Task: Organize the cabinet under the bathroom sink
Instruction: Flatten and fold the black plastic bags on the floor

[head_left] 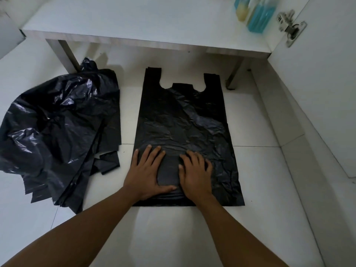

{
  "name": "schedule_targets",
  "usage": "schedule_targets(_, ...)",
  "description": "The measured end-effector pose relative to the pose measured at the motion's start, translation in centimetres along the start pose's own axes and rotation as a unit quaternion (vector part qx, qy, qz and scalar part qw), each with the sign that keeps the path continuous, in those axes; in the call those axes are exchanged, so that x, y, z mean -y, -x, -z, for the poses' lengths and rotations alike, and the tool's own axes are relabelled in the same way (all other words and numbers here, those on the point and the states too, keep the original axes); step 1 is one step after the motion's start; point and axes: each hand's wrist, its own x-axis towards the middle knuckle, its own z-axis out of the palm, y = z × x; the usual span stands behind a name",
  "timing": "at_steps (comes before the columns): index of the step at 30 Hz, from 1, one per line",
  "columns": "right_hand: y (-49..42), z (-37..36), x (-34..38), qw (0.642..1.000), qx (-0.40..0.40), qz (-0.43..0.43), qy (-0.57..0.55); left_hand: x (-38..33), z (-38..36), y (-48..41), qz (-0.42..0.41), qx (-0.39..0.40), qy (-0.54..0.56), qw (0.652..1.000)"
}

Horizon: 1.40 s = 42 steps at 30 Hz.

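pressing flat on the floor (260, 189), both the left hand (148, 170) and right hand (194, 172) lie with fingers straight on a black bag (183, 120); crumpled bags (57, 128) sit beside it.

Blurred bottles (254, 12), tops cut off
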Motion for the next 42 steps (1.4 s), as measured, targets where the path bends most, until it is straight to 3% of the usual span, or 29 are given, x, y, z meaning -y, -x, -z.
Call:
schedule_targets(10, 0.5, 4.2, -11.7, 0.985, -0.001, -0.172, 0.033, -0.2, 0.8, 0.0, 0.007, 0.018, -0.001, 1.0)
schedule_targets(14, -0.8, 5.0, -11.4, 0.977, -0.061, -0.205, -0.011, -0.3, 1.0, -0.3, 0.011, 0.028, 0.003, 1.0)
schedule_targets(21, -6.9, 5.5, -6.5, 0.992, -0.09, -0.09, -0.023, -2.0, 4.3, -3.5, 0.056, 0.028, -0.034, 0.997)
schedule_targets(27, -11.7, 4.0, -2.4, 0.999, -0.044, 0.018, -0.015, -1.2, 4.7, -9.0, 0.079, -0.104, 0.028, 0.991)
schedule_targets(30, -14.2, 2.5, -0.6, 0.998, -0.007, 0.07, -0.001, 0.1, 2.8, -10.7, 0.08, -0.064, 0.008, 0.995)
schedule_targets(35, -16.2, 0.4, -0.3, 0.993, 0.049, 0.101, 0.021, 1.3, 0.5, -10.6, 0.101, -0.053, 0.01, 0.993)
schedule_targets(42, -21.2, 2.3, -10.2, 0.999, 0.033, -0.012, 0.032, 1.3, 0.5, -11.0, 0.104, -0.018, -0.022, 0.994)
